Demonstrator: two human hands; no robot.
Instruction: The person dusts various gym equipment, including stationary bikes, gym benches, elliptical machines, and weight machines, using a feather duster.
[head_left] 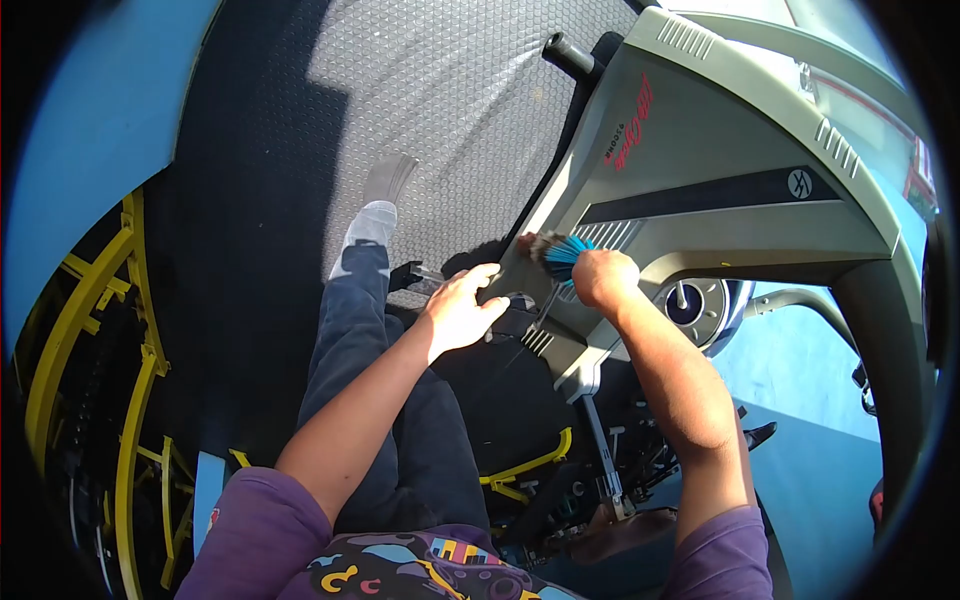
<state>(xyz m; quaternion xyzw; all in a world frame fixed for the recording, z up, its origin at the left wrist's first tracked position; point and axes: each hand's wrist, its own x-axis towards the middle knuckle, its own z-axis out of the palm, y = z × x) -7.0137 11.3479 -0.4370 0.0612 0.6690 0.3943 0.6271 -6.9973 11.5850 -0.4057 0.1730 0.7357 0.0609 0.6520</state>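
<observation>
My right hand [605, 279] is closed round a brush with blue bristles [566, 256] and darker, dusty tips. The bristles lie against or just over the lower left part of a grey exercise machine's body [690, 130], near its vent slots. My left hand [463, 308] has its fingers apart and holds nothing; its fingertips are beside the machine's left edge, and whether they touch it I cannot tell. The brush's handle is hidden in my right hand.
Yellow metal frames [128, 400] stand at the left. A black handle [570, 55] juts from the machine's top left. A round part [692, 305] sits right of my right hand. Textured black matting [270, 180] covers the floor, and bicycle parts show at the bottom.
</observation>
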